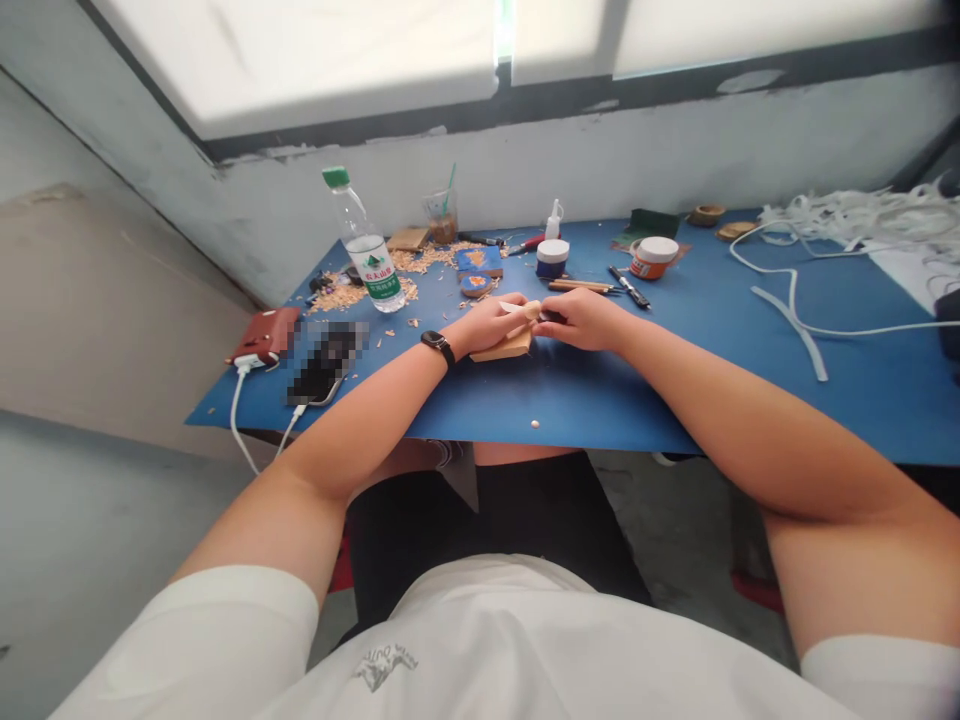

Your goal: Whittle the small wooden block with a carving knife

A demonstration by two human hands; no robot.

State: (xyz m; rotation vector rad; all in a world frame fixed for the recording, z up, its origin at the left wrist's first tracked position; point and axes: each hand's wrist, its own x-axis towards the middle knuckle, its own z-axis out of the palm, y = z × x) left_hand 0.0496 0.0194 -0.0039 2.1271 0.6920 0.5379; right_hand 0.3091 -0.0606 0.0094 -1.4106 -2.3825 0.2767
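My left hand (491,326), with a black band on its wrist, is closed over a pale wooden block (504,349) near the front of the blue table. Something whitish shows around its thumb; I cannot make out what. Close against it, my right hand (592,320) is wrapped round a dark-handled carving tool (553,316), whose tip points toward the left hand and is hidden. Behind the hands lie slim wooden-handled tools (579,286), a black pen (630,287), and a round blue piece with an orange design (476,286).
A water bottle (373,265) stands among wood shavings (341,293) at the left. A phone (326,365) and a brown case (266,335) lie there with white cables. Jars, one blue (553,260) and one orange (655,259), stand behind. White strips (885,215) heap at the right.
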